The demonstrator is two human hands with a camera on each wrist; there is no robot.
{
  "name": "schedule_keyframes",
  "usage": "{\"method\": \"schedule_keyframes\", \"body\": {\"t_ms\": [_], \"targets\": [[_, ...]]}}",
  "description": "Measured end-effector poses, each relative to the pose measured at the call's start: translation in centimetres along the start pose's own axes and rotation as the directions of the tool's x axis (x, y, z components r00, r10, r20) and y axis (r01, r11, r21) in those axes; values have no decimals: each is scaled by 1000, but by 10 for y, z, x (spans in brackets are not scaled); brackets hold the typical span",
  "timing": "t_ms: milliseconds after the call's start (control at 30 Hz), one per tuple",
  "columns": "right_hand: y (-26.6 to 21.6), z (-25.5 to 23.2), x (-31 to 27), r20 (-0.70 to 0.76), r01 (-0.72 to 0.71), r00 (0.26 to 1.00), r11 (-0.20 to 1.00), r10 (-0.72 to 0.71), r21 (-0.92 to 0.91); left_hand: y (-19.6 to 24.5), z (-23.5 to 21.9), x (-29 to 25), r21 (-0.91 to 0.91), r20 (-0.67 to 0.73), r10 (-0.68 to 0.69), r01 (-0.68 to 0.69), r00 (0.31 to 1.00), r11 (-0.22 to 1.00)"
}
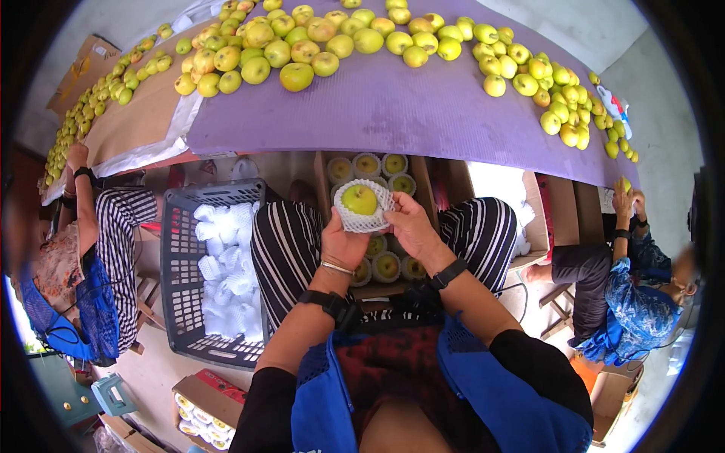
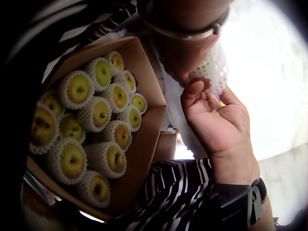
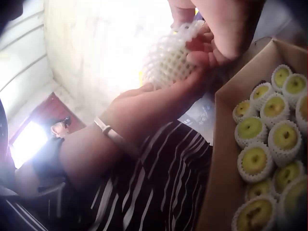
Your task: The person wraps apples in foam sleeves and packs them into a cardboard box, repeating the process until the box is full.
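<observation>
A yellow-green apple (image 1: 360, 199) sits in a white foam net sleeve (image 1: 362, 222), its upper side bare, above the person's lap. My left hand (image 1: 343, 245), with a bangle at its wrist, holds the sleeved apple from below on the left. From the right, my right hand (image 1: 414, 226) pinches the net's edge between thumb and fingers. In the right wrist view the foam net (image 3: 168, 62) lies between both hands. Below stands a cardboard box (image 2: 156, 113) with several sleeved apples (image 2: 99, 114) in it.
A dark crate (image 1: 175, 287) of white foam nets (image 1: 226, 272) stands on the left. Ahead, a purple-covered table (image 1: 362, 113) bears many loose apples (image 1: 294, 76). Other people sit at left and right. A carton (image 1: 219, 400) of wrapped fruit is at lower left.
</observation>
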State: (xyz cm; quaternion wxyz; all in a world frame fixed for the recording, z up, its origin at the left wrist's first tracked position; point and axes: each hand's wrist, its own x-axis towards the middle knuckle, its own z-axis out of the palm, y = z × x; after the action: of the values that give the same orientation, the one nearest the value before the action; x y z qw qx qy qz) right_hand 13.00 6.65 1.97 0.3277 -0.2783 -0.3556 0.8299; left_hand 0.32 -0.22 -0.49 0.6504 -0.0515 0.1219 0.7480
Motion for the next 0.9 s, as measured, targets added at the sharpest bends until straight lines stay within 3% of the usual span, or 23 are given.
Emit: {"method": "schedule_keyframes", "body": {"t_ms": [67, 200, 267, 300, 367, 400, 467, 500, 567, 600, 667, 767, 900], "targets": [[-3, -2, -1, -44, -53, 998, 964, 43, -259, 1, 0, 0, -20, 8, -48, 48, 999, 999], [-2, -5, 2, -77, -37, 997, 898, 3, -439, 4, -2, 1, -11, 3, -42, 42, 999, 999], [8, -24, 8, -34, 72, 983, 546, -182, -835, 6, 2, 0, -1, 5, -39, 39, 999, 999], [4, -25, 8, -36, 71, 982, 546, -184, -835, 6, 1, 1, -1, 5, -42, 42, 999, 999], [-3, -26, 10, -171, -2, 971, 708, -167, -706, 6, -2, 2, 71, -25, -41, 43, 999, 997], [-8, -21, 9, -170, -5, 972, 708, -163, -706, 6, -2, 1, 69, -28, -39, 41, 999, 997], [-21, -8, 4, 33, 175, 984, 897, -177, -405, 6, 1, -1, 234, -51, -73, 83, 996, 969], [-26, -4, 1, 33, 175, 984, 897, -178, -406, 5, 6, -3, 233, -50, -73, 83, 996, 969], [-31, 2, -1, 79, 17, 997, 994, -8, -112, 6, 19, -7, 275, -94, -137, 158, 986, 948], [-29, 0, -1, 79, 16, 997, 994, -8, -112, 6, 21, -7, 275, -95, -137, 158, 986, 948], [-21, -9, 2, 88, -112, 988, 986, 124, -124, 5, 22, -6, 347, -172, -127, 180, 977, 920], [-14, -13, 3, 182, -150, 965, 969, 187, -199, 4, 14, -3, 414, -163, -123, 181, 979, 892], [-15, -14, 2, 166, -196, 954, 938, 250, -287, 5, 4, 0, 468, -175, -102, 174, 979, 866]]}}
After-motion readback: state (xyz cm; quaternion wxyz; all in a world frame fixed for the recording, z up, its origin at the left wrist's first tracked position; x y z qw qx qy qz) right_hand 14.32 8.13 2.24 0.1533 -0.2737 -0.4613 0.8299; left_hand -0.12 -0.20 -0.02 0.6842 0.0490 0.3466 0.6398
